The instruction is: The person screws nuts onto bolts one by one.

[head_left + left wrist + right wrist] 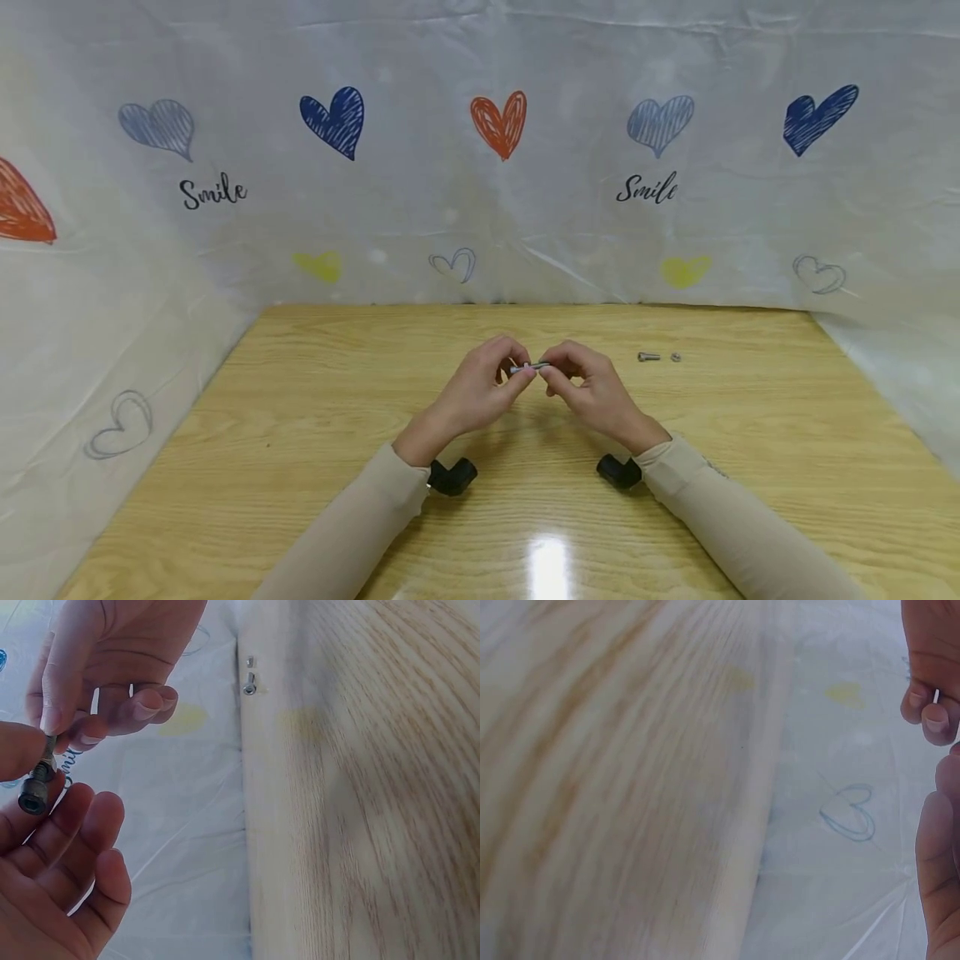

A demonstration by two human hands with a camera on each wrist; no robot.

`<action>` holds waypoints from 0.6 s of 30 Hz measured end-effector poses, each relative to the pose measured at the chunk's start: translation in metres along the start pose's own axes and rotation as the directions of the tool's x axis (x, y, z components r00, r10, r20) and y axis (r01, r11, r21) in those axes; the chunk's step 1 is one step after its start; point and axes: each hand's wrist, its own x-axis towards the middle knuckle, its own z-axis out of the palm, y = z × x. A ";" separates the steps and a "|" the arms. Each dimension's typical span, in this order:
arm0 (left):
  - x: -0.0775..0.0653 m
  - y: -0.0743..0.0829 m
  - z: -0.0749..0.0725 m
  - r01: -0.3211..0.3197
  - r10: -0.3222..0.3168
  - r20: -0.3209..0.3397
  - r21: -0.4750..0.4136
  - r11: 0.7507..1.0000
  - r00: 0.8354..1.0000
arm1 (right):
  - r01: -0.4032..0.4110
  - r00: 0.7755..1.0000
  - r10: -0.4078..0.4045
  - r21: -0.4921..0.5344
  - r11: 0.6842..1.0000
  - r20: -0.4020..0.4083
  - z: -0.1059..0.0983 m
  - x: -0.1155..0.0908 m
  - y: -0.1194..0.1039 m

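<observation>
Both hands meet above the wooden table, around a small metal socket head bolt [515,369]. My left hand [476,390] pinches it between thumb and fingers, the head pointing left. My right hand [596,392] pinches the other, threaded end with its fingertips. In the left wrist view the dark bolt head [32,796] with its hex recess faces the camera, and a shiny metal piece sits on the shank just behind it, partly covered by the fingers. The right wrist view shows only parts of the fingers at its right edge; the bolt is hidden there.
A second socket head bolt [648,357] lies on the table [322,392] to the right of the hands, with a nut [676,357] beside it. Behind the table's far edge hangs a white sheet [420,208] printed with hearts. Black wrist mounts [453,477] show beneath the forearms.
</observation>
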 end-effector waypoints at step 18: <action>-0.001 -0.002 -0.001 0.028 -0.029 0.023 0.024 0.999 0.999 | -0.001 1.000 0.001 0.004 1.000 0.005 0.001 0.001 -0.002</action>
